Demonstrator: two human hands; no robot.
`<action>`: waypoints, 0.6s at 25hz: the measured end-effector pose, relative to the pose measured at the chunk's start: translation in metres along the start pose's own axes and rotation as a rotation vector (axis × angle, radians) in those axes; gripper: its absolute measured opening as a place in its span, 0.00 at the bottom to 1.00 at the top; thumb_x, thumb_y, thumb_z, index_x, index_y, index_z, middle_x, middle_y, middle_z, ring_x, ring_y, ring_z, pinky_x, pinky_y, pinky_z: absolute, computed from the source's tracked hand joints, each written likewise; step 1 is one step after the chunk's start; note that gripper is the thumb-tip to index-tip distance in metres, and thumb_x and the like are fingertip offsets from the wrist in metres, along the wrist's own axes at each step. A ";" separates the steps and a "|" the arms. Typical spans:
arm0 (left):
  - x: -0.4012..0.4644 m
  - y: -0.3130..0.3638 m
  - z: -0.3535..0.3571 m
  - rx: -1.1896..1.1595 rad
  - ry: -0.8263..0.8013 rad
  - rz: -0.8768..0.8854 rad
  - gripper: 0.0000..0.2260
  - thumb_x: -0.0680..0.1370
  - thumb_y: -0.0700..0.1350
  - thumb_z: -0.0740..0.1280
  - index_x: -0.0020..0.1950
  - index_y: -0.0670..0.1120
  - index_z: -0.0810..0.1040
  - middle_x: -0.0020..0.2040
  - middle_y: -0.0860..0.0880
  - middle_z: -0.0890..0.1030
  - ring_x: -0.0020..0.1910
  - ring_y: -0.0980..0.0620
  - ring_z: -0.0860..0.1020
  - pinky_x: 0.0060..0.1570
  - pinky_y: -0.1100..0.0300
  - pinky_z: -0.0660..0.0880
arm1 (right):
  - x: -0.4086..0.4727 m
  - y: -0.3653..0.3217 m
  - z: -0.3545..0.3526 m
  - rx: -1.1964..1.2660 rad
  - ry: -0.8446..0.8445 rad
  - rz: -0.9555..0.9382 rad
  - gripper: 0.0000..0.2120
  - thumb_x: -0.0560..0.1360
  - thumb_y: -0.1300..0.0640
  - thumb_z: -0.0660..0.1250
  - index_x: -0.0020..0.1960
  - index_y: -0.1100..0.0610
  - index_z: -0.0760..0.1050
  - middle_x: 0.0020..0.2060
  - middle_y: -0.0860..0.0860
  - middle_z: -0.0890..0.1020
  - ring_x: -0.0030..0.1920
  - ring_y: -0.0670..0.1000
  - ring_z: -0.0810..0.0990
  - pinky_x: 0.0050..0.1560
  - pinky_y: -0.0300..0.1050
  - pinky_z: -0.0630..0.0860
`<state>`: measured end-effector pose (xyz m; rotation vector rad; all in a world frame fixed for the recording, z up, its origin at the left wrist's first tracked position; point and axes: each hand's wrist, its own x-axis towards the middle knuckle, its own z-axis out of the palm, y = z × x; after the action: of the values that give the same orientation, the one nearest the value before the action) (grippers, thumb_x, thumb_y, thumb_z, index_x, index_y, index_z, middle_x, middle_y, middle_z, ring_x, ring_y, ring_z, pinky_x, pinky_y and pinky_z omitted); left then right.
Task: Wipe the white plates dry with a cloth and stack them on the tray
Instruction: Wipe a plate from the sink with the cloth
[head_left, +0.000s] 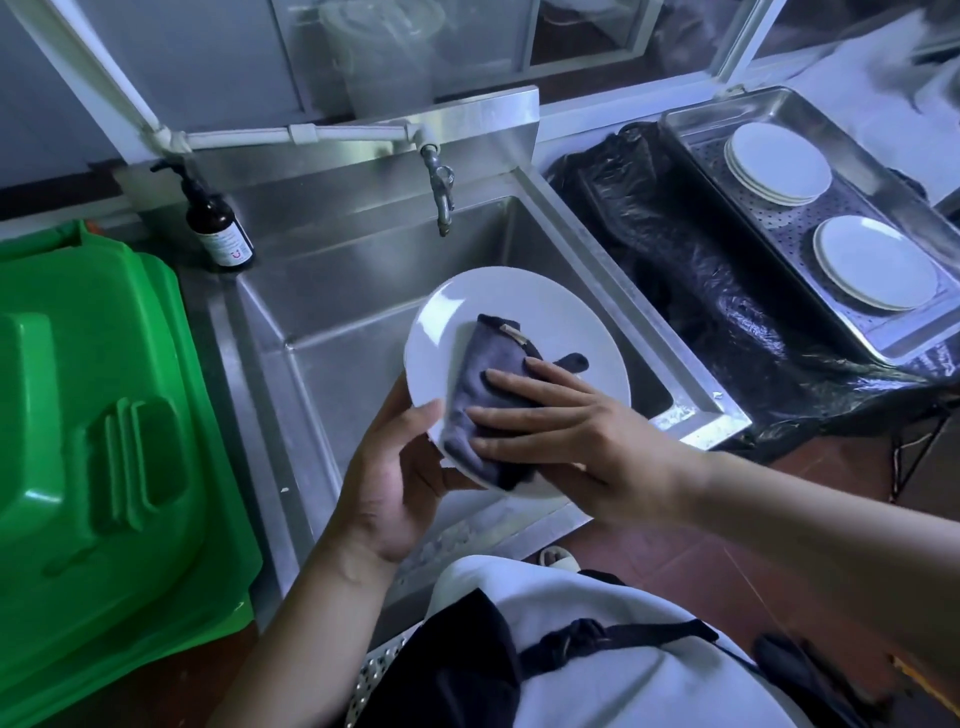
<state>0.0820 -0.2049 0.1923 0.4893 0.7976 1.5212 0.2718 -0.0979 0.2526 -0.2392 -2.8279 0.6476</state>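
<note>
A white plate (483, 312) is tilted over the steel sink (332, 291). My left hand (395, 483) grips its lower left rim, thumb on the face and fingers behind. My right hand (561, 431) presses a dark grey cloth (483, 384) flat against the plate's face with straight fingers. On the right stands a steel tray (810, 171) with a perforated floor. It holds a small stack of white plates (779, 163) at the back and another white plate pile (878, 265) nearer the front.
A tap (440, 192) hangs over the sink's back. A brown pump bottle (218, 223) stands at the sink's left corner. A large green plastic bin lid (104, 415) fills the left. Black plastic sheeting (691, 291) lies between sink and tray.
</note>
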 end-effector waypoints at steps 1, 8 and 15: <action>-0.001 0.000 0.000 0.016 -0.005 -0.008 0.24 0.79 0.43 0.64 0.76 0.51 0.73 0.69 0.39 0.79 0.61 0.37 0.82 0.50 0.37 0.82 | -0.005 0.005 -0.005 -0.011 -0.033 -0.043 0.22 0.75 0.70 0.68 0.67 0.58 0.79 0.71 0.53 0.75 0.78 0.60 0.63 0.75 0.67 0.60; 0.000 -0.002 0.006 0.074 -0.028 -0.092 0.27 0.71 0.44 0.68 0.72 0.52 0.77 0.63 0.41 0.82 0.59 0.41 0.82 0.48 0.41 0.82 | -0.003 0.032 -0.023 -0.180 -0.008 0.002 0.18 0.81 0.60 0.64 0.69 0.54 0.77 0.73 0.52 0.72 0.77 0.60 0.63 0.75 0.66 0.60; 0.008 0.003 0.010 0.127 0.020 0.062 0.31 0.70 0.43 0.70 0.74 0.55 0.75 0.65 0.46 0.80 0.57 0.47 0.81 0.45 0.41 0.82 | -0.012 0.025 0.015 -0.080 0.371 0.662 0.22 0.79 0.67 0.65 0.70 0.52 0.76 0.70 0.49 0.75 0.75 0.56 0.68 0.73 0.54 0.68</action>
<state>0.0856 -0.1950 0.1998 0.5987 0.9060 1.5409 0.2819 -0.0841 0.2256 -1.2029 -2.3869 0.5284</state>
